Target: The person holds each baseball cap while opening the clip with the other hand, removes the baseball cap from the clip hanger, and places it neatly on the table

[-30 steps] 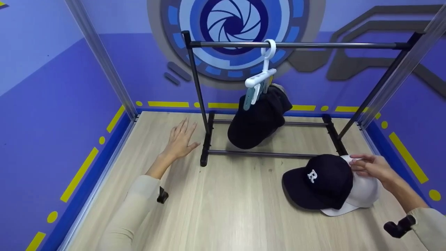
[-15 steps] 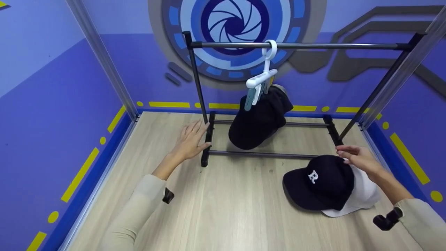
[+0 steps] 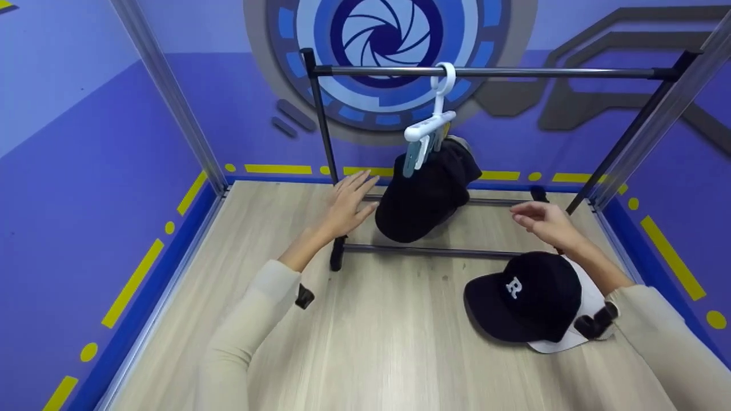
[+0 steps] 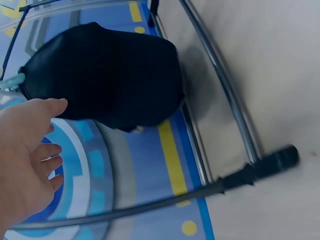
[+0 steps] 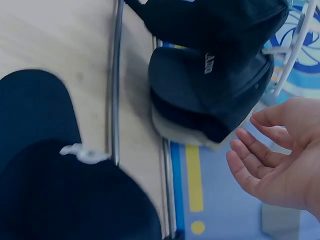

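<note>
Hands (image 3: pixel 348 205) flank hanging cap (image 3: pixel 425 197); right-wrist view shows its label.

We see a light wood-grain floor (image 3: pixel 388 342) filling the lower centre of the frame. Purple walls (image 3: pixel 68 171) close it in at left, back and right, with a blue skirting band and yellow dash-and-dot markings (image 3: pixel 277 169) along the base. A large blue-and-white aperture-style roundel (image 3: pixel 385 34) sits at top centre of the back wall, and grey angular graphics (image 3: pixel 605 103) at upper right. Silver metal corner posts (image 3: pixel 171 97) rise at upper left and upper right. Lighting is even, with soft shadows.
</note>
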`<action>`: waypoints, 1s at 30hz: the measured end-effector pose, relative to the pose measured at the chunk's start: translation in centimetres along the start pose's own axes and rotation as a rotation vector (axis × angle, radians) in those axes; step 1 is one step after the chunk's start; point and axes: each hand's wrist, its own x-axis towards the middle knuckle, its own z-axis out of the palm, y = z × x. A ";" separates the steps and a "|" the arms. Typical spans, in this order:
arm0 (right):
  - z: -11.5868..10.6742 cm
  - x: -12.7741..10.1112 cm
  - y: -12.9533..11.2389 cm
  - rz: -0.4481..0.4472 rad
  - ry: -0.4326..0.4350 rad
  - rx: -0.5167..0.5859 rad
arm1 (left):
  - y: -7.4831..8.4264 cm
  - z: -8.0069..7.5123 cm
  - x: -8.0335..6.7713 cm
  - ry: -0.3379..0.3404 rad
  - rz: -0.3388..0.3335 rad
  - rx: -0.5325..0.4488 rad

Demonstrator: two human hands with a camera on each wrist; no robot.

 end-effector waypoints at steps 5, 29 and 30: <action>0.5 1.8 -3.0 0.019 -0.051 0.020 | 1.6 0.4 2.7 0.122 -0.037 -0.070; 6.0 8.2 -10.2 -0.206 0.090 0.120 | 4.8 0.4 12.4 0.054 -0.360 -0.900; 6.2 8.3 -10.3 -0.221 0.112 0.128 | 4.9 0.4 12.6 0.046 -0.346 -0.922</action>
